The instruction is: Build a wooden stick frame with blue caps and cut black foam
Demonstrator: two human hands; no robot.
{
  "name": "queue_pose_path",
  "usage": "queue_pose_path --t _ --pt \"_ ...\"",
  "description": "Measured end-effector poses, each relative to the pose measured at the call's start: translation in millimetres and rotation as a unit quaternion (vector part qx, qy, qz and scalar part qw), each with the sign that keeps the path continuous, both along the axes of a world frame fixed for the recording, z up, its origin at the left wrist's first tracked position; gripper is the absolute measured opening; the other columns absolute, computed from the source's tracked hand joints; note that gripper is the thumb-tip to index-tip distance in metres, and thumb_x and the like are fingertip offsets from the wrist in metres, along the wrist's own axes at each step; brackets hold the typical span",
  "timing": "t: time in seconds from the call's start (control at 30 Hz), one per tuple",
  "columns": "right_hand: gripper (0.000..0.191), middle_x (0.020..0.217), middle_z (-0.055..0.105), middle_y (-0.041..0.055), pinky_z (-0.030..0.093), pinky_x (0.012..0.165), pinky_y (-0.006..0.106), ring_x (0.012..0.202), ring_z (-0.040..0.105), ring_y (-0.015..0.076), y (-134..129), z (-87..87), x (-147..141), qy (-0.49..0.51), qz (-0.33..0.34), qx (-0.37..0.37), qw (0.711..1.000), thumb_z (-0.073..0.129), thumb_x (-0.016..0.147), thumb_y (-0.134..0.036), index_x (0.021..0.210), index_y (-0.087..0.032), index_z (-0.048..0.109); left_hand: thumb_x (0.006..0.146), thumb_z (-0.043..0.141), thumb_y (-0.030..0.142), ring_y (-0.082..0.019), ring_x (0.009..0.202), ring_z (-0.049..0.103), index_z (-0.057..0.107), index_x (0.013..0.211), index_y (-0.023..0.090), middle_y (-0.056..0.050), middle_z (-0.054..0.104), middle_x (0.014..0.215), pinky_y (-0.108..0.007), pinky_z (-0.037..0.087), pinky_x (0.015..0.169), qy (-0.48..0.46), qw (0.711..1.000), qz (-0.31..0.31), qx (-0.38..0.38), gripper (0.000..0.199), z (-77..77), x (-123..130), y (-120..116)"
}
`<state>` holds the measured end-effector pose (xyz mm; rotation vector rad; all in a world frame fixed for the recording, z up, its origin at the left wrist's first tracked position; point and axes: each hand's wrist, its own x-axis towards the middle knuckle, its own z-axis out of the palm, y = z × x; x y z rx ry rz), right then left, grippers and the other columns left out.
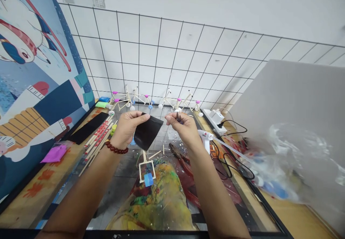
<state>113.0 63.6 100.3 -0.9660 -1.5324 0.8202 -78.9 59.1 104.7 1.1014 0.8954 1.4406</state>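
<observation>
My left hand (129,125), with a dark red bead bracelet on its wrist, pinches a small black sheet (147,131) between thumb and fingers at its upper left edge. Just right of the sheet's corner, my right hand (183,125) is closed, thumb and forefinger together. A dark pointed tool (179,118) sticks out between its fingers; its kind is mostly hidden. Below the sheet lies a small frame of pale sticks (140,172) with a blue round piece (148,179) on it. Red-handled pliers (179,154) rest by my right wrist.
Several stick models (145,99) line the back, against a wire grid. Left lie a black strip (88,127), stick bundles (95,138) and a magenta packet (54,154). Right are a white glue gun (206,138), a power strip (214,120), loose cables and plastic bags (280,181).
</observation>
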Motion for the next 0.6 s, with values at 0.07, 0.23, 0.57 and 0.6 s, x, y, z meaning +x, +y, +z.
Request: queue_pose_path --t 0.07,0.23,0.57,0.6 --pt "0.028 0.067 0.059 0.0001 0.042 0.063 0.027 0.066 0.052 0.0137 -1.5 0.6 -3.0 0.022 0.015 -0.02 0.999 0.069 0.075 -0.046 0.072 -0.018 0.066 0.057 0.085 0.029 -0.012 0.058 0.059 0.068 0.06 0.015 0.0 0.065 0.06 -0.024 0.046 0.059 -0.003 1.0 -0.001 -0.002 0.022 0.4 0.2 -1.4" --pt "0.027 0.064 0.057 -0.0006 0.041 0.063 0.028 0.064 0.049 0.0135 -5.8 -2.1 -15.4 0.021 0.032 -0.024 0.999 0.074 0.07 -0.043 0.065 -0.018 0.065 0.06 0.084 0.032 -0.012 0.059 0.061 0.072 0.07 0.016 0.0 0.069 0.064 -0.023 0.047 0.058 0.024 0.999 -0.025 0.007 0.022 -0.2 2.8 -4.6" --pt "0.036 0.099 0.059 0.003 0.044 0.078 0.028 0.089 0.053 0.0157 -0.4 -9.4 -3.1 -0.018 0.021 -0.037 0.999 0.072 0.074 -0.038 0.104 -0.021 0.058 0.055 0.087 0.033 -0.016 0.059 0.065 0.074 0.069 0.015 -0.004 0.073 0.066 -0.027 0.053 0.057 0.019 0.999 0.006 -0.028 0.026 2.1 -0.4 -1.5" --pt "0.035 0.1 0.058 0.0031 0.044 0.077 0.028 0.089 0.052 0.0154 -0.1 -9.0 1.5 -0.035 0.048 -0.043 0.997 0.069 0.078 -0.039 0.106 -0.022 0.057 0.055 0.087 0.034 -0.016 0.059 0.065 0.074 0.068 0.015 -0.004 0.073 0.066 -0.028 0.053 0.057 0.014 1.0 0.012 -0.025 0.026 2.8 -1.6 -1.3"
